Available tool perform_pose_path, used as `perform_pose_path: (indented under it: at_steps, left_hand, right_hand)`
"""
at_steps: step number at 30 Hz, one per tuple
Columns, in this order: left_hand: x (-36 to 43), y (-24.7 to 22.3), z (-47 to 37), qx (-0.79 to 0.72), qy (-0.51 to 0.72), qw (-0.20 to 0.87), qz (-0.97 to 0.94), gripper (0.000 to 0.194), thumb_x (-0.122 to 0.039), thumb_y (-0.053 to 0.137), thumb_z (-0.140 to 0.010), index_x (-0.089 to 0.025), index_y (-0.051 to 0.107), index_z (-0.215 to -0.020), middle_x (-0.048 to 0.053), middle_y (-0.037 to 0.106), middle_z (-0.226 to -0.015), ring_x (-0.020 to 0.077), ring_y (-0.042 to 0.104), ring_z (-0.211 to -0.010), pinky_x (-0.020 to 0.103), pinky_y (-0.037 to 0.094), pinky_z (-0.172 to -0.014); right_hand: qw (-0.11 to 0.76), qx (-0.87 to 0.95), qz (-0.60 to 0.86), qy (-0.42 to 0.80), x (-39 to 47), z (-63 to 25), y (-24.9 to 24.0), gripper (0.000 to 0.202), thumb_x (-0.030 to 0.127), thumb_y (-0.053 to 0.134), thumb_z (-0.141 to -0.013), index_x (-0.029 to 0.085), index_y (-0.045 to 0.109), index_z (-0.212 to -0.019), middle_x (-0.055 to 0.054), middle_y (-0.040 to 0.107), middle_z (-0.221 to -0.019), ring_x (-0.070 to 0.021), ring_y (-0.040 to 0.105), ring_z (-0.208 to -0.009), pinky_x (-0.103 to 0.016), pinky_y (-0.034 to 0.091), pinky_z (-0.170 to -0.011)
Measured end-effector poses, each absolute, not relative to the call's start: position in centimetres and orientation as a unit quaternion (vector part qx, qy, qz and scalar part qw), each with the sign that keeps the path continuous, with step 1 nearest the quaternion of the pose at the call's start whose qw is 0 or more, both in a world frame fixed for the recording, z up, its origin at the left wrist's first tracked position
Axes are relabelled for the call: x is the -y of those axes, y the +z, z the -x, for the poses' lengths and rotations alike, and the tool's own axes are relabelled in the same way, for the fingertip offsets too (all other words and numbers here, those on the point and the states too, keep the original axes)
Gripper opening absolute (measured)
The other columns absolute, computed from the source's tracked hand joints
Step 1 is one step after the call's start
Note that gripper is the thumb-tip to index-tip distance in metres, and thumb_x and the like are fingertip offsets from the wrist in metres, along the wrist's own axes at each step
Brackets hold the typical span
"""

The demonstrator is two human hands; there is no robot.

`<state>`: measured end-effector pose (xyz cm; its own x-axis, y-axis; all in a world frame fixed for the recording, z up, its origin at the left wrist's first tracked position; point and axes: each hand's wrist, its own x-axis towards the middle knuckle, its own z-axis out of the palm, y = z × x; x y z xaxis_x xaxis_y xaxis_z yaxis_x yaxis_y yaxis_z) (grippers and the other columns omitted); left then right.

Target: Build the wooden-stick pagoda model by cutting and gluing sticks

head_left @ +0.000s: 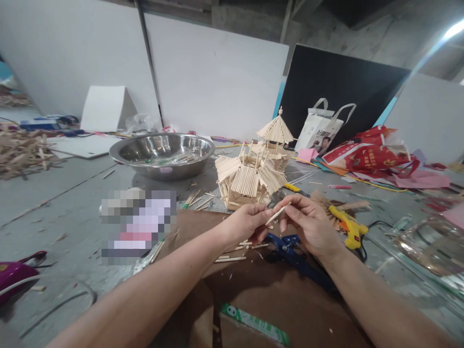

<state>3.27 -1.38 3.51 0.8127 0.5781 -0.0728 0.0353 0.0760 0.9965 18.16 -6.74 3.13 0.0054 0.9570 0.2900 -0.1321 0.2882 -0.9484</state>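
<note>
Between my two hands is a short pale wooden stick (277, 216). My left hand (250, 221) pinches its lower left end, and the fingers of my right hand (308, 220) close on its upper right end. Just behind stands a model pavilion (250, 179) built of thin sticks, with a small pointed roof at its back. Under my right hand lies a blue hand tool (290, 251), partly hidden by my wrist; its exact kind I cannot make out. Loose cut sticks (232, 258) lie on the brown board (253, 285) below my left hand.
A steel basin (126, 157) stands at the back left, near a pile of wood sticks (21, 150). To the right are a yellow glue gun (350, 227), a glass bowl (431, 246) and red bags (373, 152). A green wrapper (253, 325) lies in front.
</note>
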Motion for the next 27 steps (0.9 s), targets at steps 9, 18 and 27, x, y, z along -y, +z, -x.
perform_pose_path:
  at_steps: [9, 18, 27]
  left_hand:
    - [1.0, 3.6, -2.8, -0.225, 0.164, 0.664, -0.694, 0.040, -0.051, 0.039, -0.075, -0.014, 0.051, -0.071, -0.006, 0.039, -0.037, 0.0044, 0.033, -0.031, 0.017, 0.023, -0.035]
    - [1.1, 3.6, -2.8, -0.193, 0.149, 0.675, -0.696, 0.036, -0.049, 0.036, -0.077, -0.016, 0.049, -0.072, -0.007, 0.038, -0.037, 0.0047, 0.033, -0.032, 0.016, 0.025, -0.036]
    - [1.2, 2.2, -3.6, -0.233, 0.155, 0.579, -0.766, 0.032, -0.042, 0.032, -0.081, -0.018, 0.039, -0.060, -0.007, 0.034, -0.037, 0.0067, 0.033, -0.033, 0.018, 0.028, -0.037]
  right_hand:
    - [0.599, 0.553, 0.384, 0.434, 7.0, -17.5, 2.9, 0.008, 0.026, 0.054, -0.073, 0.021, 0.059, -0.076, 0.001, 0.059, -0.063, -0.0103, 0.052, -0.051, -0.024, 0.042, -0.050]
    - [0.623, 0.511, 0.371, 0.462, 7.0, -17.3, 2.8, 0.006, 0.025, 0.057, -0.071, 0.021, 0.059, -0.075, 0.001, 0.062, -0.071, -0.0099, 0.053, -0.053, -0.024, 0.044, -0.051]
    - [0.672, 0.419, 0.361, 0.492, 6.8, -18.2, 3.5, 0.005, 0.024, 0.059, -0.069, 0.022, 0.060, -0.073, 0.002, 0.061, -0.070, -0.0069, 0.054, -0.052, -0.018, 0.045, -0.048]
